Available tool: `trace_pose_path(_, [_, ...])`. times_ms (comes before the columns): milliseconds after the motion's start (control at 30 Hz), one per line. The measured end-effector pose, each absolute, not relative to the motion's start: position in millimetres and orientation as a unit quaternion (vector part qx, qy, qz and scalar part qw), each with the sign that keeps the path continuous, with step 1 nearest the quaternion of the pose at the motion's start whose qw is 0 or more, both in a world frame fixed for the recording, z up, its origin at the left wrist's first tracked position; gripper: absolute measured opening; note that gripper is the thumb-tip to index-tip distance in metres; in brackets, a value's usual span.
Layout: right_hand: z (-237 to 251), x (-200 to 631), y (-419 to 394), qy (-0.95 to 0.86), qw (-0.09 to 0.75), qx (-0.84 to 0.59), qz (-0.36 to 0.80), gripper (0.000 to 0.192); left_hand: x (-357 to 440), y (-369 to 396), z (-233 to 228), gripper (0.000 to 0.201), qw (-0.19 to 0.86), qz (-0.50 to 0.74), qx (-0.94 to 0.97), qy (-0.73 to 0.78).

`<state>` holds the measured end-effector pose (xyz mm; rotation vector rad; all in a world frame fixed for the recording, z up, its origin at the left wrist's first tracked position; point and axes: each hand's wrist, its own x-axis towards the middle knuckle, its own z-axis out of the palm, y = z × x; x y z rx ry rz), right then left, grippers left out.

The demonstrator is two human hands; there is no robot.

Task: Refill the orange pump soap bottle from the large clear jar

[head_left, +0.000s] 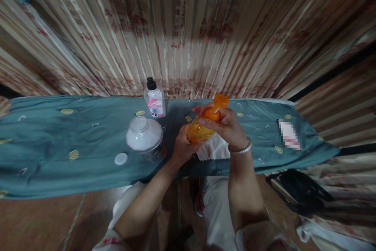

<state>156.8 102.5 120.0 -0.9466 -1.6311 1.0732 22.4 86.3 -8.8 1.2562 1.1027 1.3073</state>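
My left hand grips the base of an orange pump bottle, tilted over the table. My right hand wraps the bottle's neck just under its orange pump head. A silver bangle circles my right wrist. Beneath the bottle lies a white cloth on the teal tablecloth. Left of my hands stands a clear jar of white powder, with a small white lid lying beside it. A small bottle with a black cap and pink label stands behind the jar.
A pleated patterned curtain hangs right behind the table. A blurred white item lies on the cloth at the right. A black bag sits on the floor at the lower right. My knees are under the table's front edge.
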Motion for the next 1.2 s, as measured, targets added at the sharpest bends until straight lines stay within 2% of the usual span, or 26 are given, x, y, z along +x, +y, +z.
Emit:
trace_pose_path(67, [119.6,156.2,102.5,-0.676,0.471,-0.411,0.390,0.044,22.1,86.2,-7.0,0.063,0.479,0.537,0.524,0.456])
trace_pose_path(167, [119.4,153.9,102.1,-0.692,0.474,-0.484,0.250,0.053,21.9,85.7,-3.5,0.070,0.462,0.537,0.534,0.462])
trace_pose_path(267, [119.5,151.7,100.3,-0.700,0.459,-0.515,0.183,0.052,21.4,84.6,0.1,0.066,0.448,0.532,0.545,0.469])
trace_pose_path(533, [114.5,152.2,100.8,-0.698,0.466,-0.474,0.266,0.042,17.0,85.1,4.4,0.058,0.439,0.519,0.566,0.466])
trace_pose_path(867, [113.0,152.8,101.7,-0.680,0.493,-0.444,0.313,0.027,12.9,83.9,6.1,0.052,0.456,0.499,0.583,0.451])
trace_pose_path(1200, [120.7,153.3,98.4,-0.668,0.496,-0.404,0.380,0.033,7.1,81.7,10.9,0.050,0.491,0.477,0.580,0.441])
